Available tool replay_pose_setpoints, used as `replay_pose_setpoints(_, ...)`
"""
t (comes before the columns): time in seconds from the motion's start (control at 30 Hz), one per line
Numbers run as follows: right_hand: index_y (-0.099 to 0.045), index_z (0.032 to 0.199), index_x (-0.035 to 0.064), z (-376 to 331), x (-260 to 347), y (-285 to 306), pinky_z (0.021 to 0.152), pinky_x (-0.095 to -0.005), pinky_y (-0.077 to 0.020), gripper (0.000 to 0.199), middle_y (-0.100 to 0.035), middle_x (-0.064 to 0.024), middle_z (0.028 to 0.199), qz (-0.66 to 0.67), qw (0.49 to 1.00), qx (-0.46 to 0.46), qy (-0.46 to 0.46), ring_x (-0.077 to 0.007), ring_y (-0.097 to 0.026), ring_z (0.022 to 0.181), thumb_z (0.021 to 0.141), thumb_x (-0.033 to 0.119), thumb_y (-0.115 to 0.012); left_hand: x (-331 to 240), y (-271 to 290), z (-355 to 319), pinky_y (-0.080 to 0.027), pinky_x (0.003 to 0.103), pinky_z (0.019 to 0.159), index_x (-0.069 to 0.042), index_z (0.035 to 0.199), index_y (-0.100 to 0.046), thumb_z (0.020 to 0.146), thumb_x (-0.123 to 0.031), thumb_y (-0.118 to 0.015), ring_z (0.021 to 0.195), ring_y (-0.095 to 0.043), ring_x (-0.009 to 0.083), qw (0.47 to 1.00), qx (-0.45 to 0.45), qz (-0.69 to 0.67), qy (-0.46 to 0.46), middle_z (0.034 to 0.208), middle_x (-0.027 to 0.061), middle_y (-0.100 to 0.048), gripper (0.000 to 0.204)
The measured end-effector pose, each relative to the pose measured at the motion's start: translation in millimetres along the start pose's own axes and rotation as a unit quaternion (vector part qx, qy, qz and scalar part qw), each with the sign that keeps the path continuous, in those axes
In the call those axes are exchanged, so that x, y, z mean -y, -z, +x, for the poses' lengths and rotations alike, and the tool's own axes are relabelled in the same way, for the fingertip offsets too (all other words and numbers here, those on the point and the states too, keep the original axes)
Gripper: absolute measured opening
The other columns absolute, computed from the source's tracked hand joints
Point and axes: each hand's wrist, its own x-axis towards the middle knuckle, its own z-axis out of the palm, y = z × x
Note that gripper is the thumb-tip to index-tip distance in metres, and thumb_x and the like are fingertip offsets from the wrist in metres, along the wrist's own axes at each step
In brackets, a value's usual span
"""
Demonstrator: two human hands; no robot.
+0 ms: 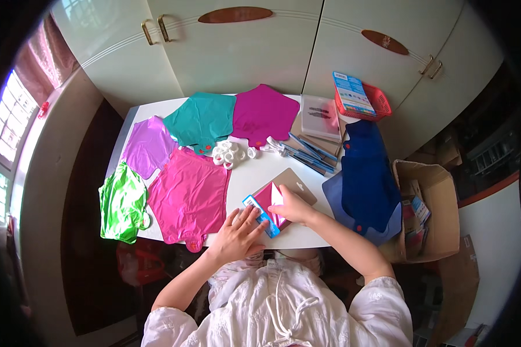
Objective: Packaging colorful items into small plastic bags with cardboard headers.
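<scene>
In front of me on the table lies a folded pink foil sheet [261, 197] on a tan card [298, 184]. A blue and white printed paper strip [270, 226] crosses its near left end. My left hand [237, 234] rests there with fingers spread, the fingertips on the strip. My right hand [292, 207] pinches a pink and white folded edge [277, 199] between thumb and fingers; part of that grip is hidden. Flat foil balloons lie beyond my left hand: pink [190, 196], green [123, 203], lilac [149, 144], teal [201, 120] and magenta [266, 114].
White ribbon rolls [227, 154] and several thin blue sticks [311, 155] lie mid-table. At the right are dark blue foil balloons [367, 179], a clear plastic box [321, 117], a red basket [380, 99] with blue packets, and an open cardboard box [446, 214] beside the table.
</scene>
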Motion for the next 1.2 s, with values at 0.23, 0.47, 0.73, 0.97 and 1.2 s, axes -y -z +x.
replay_pose_setpoints(0.23,-0.042,0.120,-0.0077,1,-10,2,0.085,-0.0345,-0.0482,0.052,-0.058,-0.0209,0.112,0.005,1.000,0.016,0.014,-0.0214,-0.058,0.101,0.080,0.013,-0.069,2,-3,-1,-0.025,0.053,0.109,-0.019,0.140,-0.041,0.083,-0.054,-0.058,0.136,-0.035,0.0337,1.000,0.022,0.000,-0.004,0.142,0.0168,-0.041,0.069)
replay_pose_setpoints(0.47,-0.044,0.116,-0.0081,-1,-9,1,0.082,-0.0346,-0.0492,0.051,-0.060,-0.0216,0.108,-0.042,0.999,0.001,0.019,-0.0222,-0.060,0.098,0.080,0.017,-0.069,4,-4,0,-0.023,0.056,0.109,-0.019,0.139,-0.042,0.083,-0.055,-0.058,0.135,-0.034,0.0349,0.999,0.027,-0.010,-0.013,0.142,0.0180,-0.040,0.068)
replay_pose_setpoints(0.73,-0.044,0.131,0.0041,-8,38,35,0.094,-0.0421,-0.0440,0.057,-0.054,-0.0200,0.125,-0.290,0.952,0.023,0.092,-0.0362,-0.054,0.111,0.083,0.026,-0.066,8,5,7,-0.021,0.057,0.110,-0.019,0.138,-0.042,0.083,-0.058,-0.056,0.134,-0.033,0.0373,0.998,0.049,-0.022,-0.035,0.142,0.0194,-0.038,0.068)
replay_pose_setpoints(0.97,-0.041,0.142,0.0229,14,10,75,0.110,-0.0466,-0.0251,0.070,-0.037,0.0007,0.148,-0.438,0.818,0.183,0.326,-0.0292,-0.024,0.141,0.079,0.043,-0.066,9,2,7,-0.020,0.061,0.108,-0.022,0.139,-0.039,0.079,-0.062,-0.058,0.136,-0.030,0.0376,0.997,0.060,-0.021,-0.035,0.143,0.0204,-0.036,0.075)
replay_pose_setpoints(1.2,-0.036,0.145,0.0231,16,3,74,0.113,-0.0463,-0.0207,0.079,-0.032,0.0016,0.151,-0.449,0.812,0.202,0.313,-0.0283,-0.019,0.143,0.075,0.048,-0.066,10,3,6,-0.017,0.066,0.105,-0.022,0.140,-0.037,0.079,-0.068,-0.054,0.139,-0.024,0.0403,0.995,0.088,-0.018,-0.030,0.146,0.0224,-0.031,0.078)
